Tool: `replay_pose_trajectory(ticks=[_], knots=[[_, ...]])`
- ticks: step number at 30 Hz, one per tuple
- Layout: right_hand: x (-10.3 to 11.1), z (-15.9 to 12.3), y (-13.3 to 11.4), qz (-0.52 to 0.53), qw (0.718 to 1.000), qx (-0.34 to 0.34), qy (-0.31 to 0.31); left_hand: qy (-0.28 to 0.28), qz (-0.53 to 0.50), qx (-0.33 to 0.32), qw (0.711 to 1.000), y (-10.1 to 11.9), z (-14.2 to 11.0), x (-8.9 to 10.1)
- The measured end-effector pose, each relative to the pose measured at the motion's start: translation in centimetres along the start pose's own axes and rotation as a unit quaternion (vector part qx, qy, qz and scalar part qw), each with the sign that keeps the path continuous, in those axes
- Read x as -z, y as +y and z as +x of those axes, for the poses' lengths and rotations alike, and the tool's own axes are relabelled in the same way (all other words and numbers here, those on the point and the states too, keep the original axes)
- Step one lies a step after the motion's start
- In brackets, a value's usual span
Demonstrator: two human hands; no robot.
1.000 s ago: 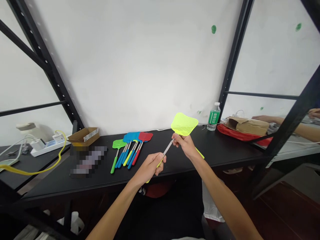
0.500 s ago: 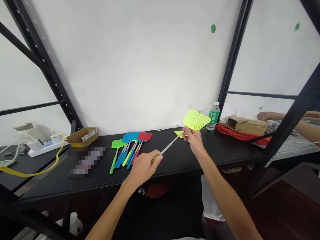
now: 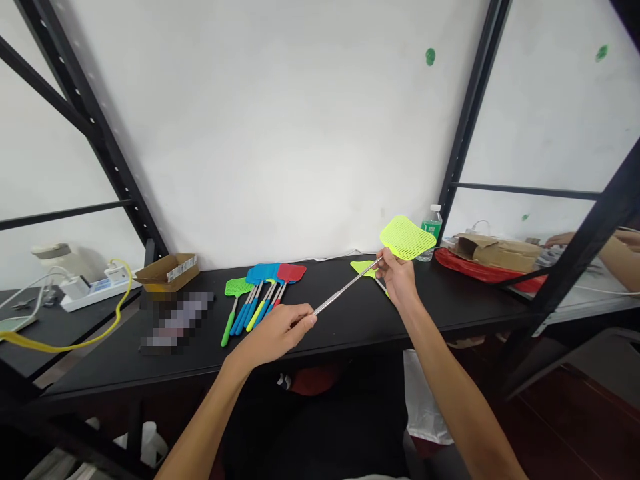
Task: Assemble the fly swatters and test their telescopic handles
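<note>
Flyswatter (image 3: pixel 347 288) was held between two hands.
Fingers of the left hand (image 3: pixel 273 335) clamped its shaft at 7 o'clock; the right hand (image 3: pixel 397 279) gripped at 1 o'clock, below the yellow head (image 3: pixel 407 238).

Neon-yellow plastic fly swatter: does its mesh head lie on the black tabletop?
No, the neon-yellow plastic mesh head is held up above the black tabletop by the right hand gripping the steel shaft.

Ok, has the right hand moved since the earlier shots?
Yes. The right hand, gripping the yellow-green fly swatter, has shifted rightward in view, closer to the water bottle.
</note>
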State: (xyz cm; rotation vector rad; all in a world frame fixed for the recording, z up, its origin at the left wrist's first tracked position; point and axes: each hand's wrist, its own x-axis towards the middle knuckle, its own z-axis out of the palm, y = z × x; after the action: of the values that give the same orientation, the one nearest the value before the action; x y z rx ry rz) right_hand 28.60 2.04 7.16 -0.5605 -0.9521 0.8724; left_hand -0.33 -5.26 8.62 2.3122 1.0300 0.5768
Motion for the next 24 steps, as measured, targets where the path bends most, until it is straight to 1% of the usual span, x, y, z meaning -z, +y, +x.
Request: replay_pose_trajectory(ticks=[2, 4, 8, 10, 13, 18, 24], knots=[[-0.4, -0.3, 0.0, 0.025, 0.999, -0.018, -0.019, 0.018, 0.009, 0.005, 1.0, -0.1, 0.0, 0.0], [-1.0, -0.8, 0.1, 0.021, 0.997, -0.039, -0.06, 0.035, 0.022, 0.01, 0.999, -0.2, 0.0, 0.1], [-2.4, -1.9, 0.8, -0.04, 0.985, -0.077, -0.151, 0.081, 0.066, 0.009, 0.994, -0.3, 0.2, 0.3], [-2.9, -2.3, 1.1, -0.061, 0.98, -0.084, -0.173, 0.107, 0.089, 0.009, 0.99, -0.4, 0.3, 0.3], [-3.1, -2.3, 1.5, -0.065, 0.98, -0.084, -0.166, 0.119, 0.113, 0.012, 0.986, -0.5, 0.5, 0.1], [-2.9, -2.0, 1.7, -0.048, 0.987, -0.094, -0.121, 0.097, 0.135, 0.003, 0.986, -0.4, 0.7, -0.6], [-3.0, -2.0, 1.8, -0.036, 0.987, -0.107, -0.113, 0.087, 0.138, -0.014, 0.987, -0.7, 0.8, -0.1]])
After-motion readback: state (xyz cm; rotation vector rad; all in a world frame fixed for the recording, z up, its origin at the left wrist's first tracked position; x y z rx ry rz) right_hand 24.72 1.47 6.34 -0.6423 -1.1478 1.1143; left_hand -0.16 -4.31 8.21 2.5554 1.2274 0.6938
